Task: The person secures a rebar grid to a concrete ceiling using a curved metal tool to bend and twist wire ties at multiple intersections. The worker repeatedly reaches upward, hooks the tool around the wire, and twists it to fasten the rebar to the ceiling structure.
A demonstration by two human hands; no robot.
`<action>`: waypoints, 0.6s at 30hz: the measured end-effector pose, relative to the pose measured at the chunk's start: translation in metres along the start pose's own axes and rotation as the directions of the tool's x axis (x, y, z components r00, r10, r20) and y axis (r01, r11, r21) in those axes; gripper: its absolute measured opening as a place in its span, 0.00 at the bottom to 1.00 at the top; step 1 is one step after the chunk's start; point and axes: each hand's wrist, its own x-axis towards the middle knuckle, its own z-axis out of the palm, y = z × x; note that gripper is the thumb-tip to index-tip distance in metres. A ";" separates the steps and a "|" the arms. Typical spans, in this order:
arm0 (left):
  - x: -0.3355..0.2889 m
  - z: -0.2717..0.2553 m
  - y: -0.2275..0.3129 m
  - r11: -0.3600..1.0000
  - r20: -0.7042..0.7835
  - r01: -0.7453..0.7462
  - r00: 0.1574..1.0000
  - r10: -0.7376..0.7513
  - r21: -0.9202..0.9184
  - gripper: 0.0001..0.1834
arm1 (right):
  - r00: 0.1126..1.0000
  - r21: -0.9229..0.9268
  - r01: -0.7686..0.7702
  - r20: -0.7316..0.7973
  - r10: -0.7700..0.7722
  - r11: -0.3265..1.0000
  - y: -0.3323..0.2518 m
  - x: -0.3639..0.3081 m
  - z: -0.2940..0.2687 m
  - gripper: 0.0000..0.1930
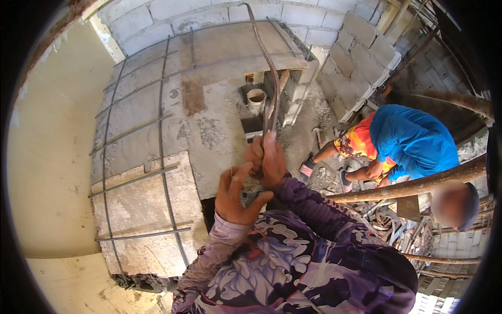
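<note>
Wire (276,86), long, dark and bent, is pinched in the right hand (271,162), extending upward beyond the thumb and curving left at its far end. Left hand (235,199) sits just below-left, fingers curled, thumb spread apart. Rebar grid (160,121) lies left of both.

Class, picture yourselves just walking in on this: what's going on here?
A person in a patterned purple top grips a long dark strip in the right hand; it extends up and away. The left hand is open close by, its fingers curved. To the left, crossing bars lie over boards. A bucket stands beyond the hands. At right, a co-worker in a blue shirt bends forward.
</note>
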 end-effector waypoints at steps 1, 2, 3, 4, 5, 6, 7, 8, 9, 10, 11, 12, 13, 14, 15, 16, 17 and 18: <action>0.006 0.007 0.000 1.000 -0.023 -0.002 1.000 0.003 0.021 0.33 | 1.000 0.098 -0.004 0.022 0.002 0.995 -0.004 0.005 -0.002 0.28; 0.011 0.013 0.000 0.999 -0.045 -0.040 0.998 0.041 0.013 0.33 | 0.999 0.088 -0.028 -0.027 0.031 0.996 -0.007 0.009 -0.004 0.29; 0.016 0.017 0.000 0.998 -0.067 -0.068 0.995 0.068 0.005 0.32 | 0.999 0.101 -0.030 -0.024 0.032 0.994 -0.009 0.013 -0.004 0.30; 0.022 0.021 0.000 0.994 -0.097 -0.105 0.990 0.103 -0.008 0.32 | 0.999 0.115 -0.033 -0.016 0.035 0.993 -0.011 0.018 -0.005 0.31; 0.028 0.025 0.000 0.994 -0.106 -0.109 0.988 0.110 0.014 0.32 | 0.999 0.150 -0.051 0.000 0.051 0.987 -0.012 0.021 -0.006 0.31; 0.033 0.030 0.002 0.992 -0.120 -0.123 0.985 0.125 0.025 0.32 | 0.998 0.184 -0.068 0.014 0.067 0.981 -0.013 0.024 -0.009 0.31; 0.039 0.034 0.004 0.990 -0.135 -0.138 0.981 0.141 0.034 0.32 | 0.996 0.216 -0.085 0.028 0.081 0.973 -0.015 0.027 -0.012 0.31; 0.046 0.039 0.005 0.991 -0.132 -0.135 0.982 0.137 0.019 0.30 | 0.993 0.270 -0.113 0.052 0.103 0.956 -0.016 0.032 -0.016 0.32; 0.052 0.044 0.007 0.991 -0.130 -0.131 0.983 0.129 -0.001 0.28 | 0.989 0.321 -0.143 0.075 0.125 0.936 -0.018 0.036 -0.021 0.32; 0.058 0.049 0.008 0.993 -0.121 -0.100 0.988 0.092 -0.061 0.27 | 0.983 0.372 -0.173 0.116 0.139 0.912 -0.020 0.039 -0.027 0.33; 0.065 0.055 0.011 0.992 -0.138 -0.129 0.982 0.128 0.001 0.25 | 0.977 0.392 -0.205 0.142 0.162 0.897 -0.024 0.045 -0.034 0.33; 0.072 0.061 0.014 0.990 -0.147 -0.136 0.979 0.138 0.025 0.24 | 0.968 0.416 -0.235 0.186 0.171 0.879 -0.031 0.051 -0.042 0.34; 0.079 0.066 0.016 0.988 -0.156 -0.144 0.976 0.150 0.046 0.22 | 0.956 0.433 -0.261 0.239 0.169 0.863 -0.036 0.057 -0.048 0.35; 0.086 0.072 0.017 0.985 -0.159 -0.157 0.973 0.167 0.075 0.21 | 0.943 0.503 -0.292 0.294 0.157 0.813 -0.041 0.064 -0.052 0.35; 0.093 0.078 0.019 0.980 -0.164 -0.169 0.969 0.184 0.102 0.21 | 0.925 0.561 -0.325 0.356 0.133 0.761 -0.045 0.070 -0.056 0.35; 0.100 0.083 0.020 0.977 -0.172 -0.175 0.966 0.195 0.123 0.20 | 0.880 0.634 -0.391 0.470 0.070 0.667 -0.050 0.075 -0.059 0.35; 0.107 0.089 0.021 0.976 -0.170 -0.186 0.964 0.203 0.109 0.20 | 0.930 0.606 -0.331 0.338 0.143 0.724 -0.056 0.078 -0.062 0.35; 0.115 0.094 0.021 0.977 -0.165 -0.195 0.964 0.207 0.089 0.19 | 0.951 0.601 -0.297 0.254 0.174 0.742 -0.061 0.081 -0.064 0.34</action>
